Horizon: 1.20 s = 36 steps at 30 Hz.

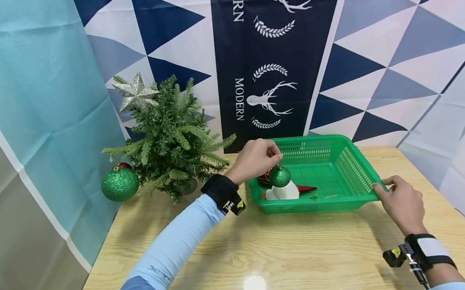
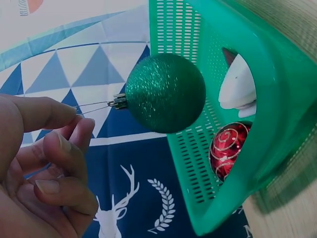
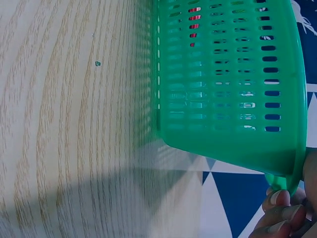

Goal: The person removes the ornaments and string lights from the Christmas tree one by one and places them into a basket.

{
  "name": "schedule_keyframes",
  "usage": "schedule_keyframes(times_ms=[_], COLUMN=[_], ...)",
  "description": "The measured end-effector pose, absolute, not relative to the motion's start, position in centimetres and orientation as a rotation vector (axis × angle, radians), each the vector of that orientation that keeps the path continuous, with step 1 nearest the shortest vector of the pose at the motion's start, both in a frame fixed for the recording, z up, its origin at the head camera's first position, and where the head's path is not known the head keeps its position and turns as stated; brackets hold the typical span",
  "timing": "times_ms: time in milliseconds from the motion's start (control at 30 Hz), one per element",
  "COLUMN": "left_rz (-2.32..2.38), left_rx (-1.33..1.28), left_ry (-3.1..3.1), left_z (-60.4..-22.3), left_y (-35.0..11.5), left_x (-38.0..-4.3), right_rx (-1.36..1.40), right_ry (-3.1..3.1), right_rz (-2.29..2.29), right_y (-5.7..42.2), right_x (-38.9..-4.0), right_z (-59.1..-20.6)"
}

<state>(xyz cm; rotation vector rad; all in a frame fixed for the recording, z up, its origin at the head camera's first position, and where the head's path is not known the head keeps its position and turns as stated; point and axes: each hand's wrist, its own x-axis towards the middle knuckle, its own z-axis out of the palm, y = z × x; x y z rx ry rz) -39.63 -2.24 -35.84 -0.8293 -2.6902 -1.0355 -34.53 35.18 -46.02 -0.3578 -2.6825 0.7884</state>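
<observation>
My left hand [image 1: 258, 157] pinches the thin wire loop of a glittery green Christmas ball [image 2: 166, 93], which hangs above the left part of a green plastic basket [image 1: 320, 204]. With thumb and fingers, my right hand [image 1: 403, 204] grips the basket's front right rim; in the right wrist view the fingers [image 3: 280, 198] curl round its corner. Inside the basket lie a red ball with swirls [image 2: 229, 148], a white ornament [image 1: 282, 192] and a red pointed piece [image 1: 306, 187]. The white ornament's kind is unclear.
Left of the basket stands a small artificial Christmas tree [image 1: 172, 134] topped with a silver star [image 1: 136, 93]. A large green glitter ball [image 1: 120, 184] and a partly hidden red one are at its left side. Patterned cloth [image 1: 401, 39] hangs behind the wooden table [image 1: 304, 259].
</observation>
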Motion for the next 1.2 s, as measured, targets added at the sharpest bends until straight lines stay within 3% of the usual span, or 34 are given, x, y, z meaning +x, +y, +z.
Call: schedule_keyframes(times_ms=[1200], left_rz=[-0.802], left_rx=[-0.964], left_ry=[-2.742], left_z=[-37.1], left_y=[0.9], left_x=[-39.9], right_rx=[-0.382], right_ry=[-2.693], right_rz=[0.807], right_y=[35.2], right_x=[-34.5], right_z=[-45.9])
